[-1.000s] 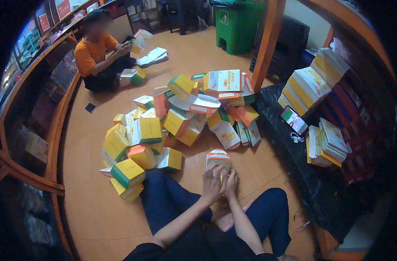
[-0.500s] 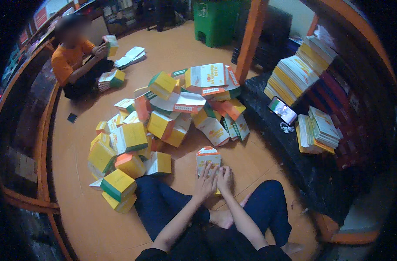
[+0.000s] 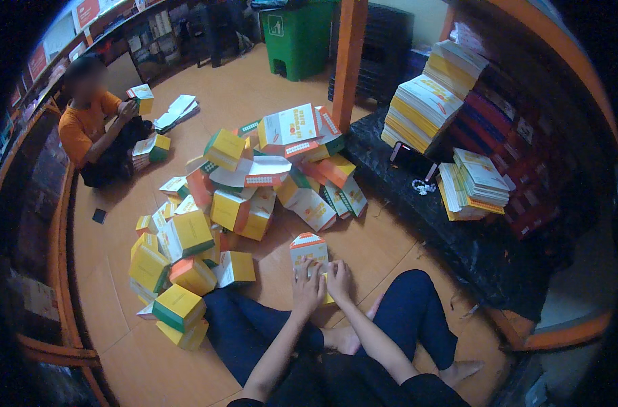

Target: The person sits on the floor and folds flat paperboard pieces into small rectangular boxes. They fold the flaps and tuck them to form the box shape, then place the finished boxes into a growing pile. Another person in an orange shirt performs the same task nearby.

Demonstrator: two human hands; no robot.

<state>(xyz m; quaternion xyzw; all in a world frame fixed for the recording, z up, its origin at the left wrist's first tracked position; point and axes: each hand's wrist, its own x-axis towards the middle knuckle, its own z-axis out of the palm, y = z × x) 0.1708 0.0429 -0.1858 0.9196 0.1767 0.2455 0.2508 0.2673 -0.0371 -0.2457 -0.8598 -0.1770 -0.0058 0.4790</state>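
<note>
In the head view, with the carton as the centre of the dial, the white-and-yellow carton (image 3: 299, 254) lies on the floor (image 3: 383, 261) in front of the person's crossed legs, its orange-and-white flap (image 3: 307, 239) pointing to twelve o'clock. The left hand (image 3: 309, 286) rests palm down at six o'clock, fingers extended over the white face. The right hand (image 3: 338, 280) sits at five o'clock, fingers bent at the carton's right edge; whether they pinch the board or only press on it, I cannot tell.

The step looks like pressing or creasing the board. To do it well, keep the left palm flat so the sheet cannot slide, bring the right fingers square to the edge, and press evenly along the line; pressure at one spot would probably buckle thin card.

From nine to twelve o'clock spreads a loose pile of cartons (image 3: 193, 234), apart from the hands. At one o'clock, a tall stack of flat cartons (image 3: 417, 105) stands on the black-covered bench (image 3: 451, 247).
</note>
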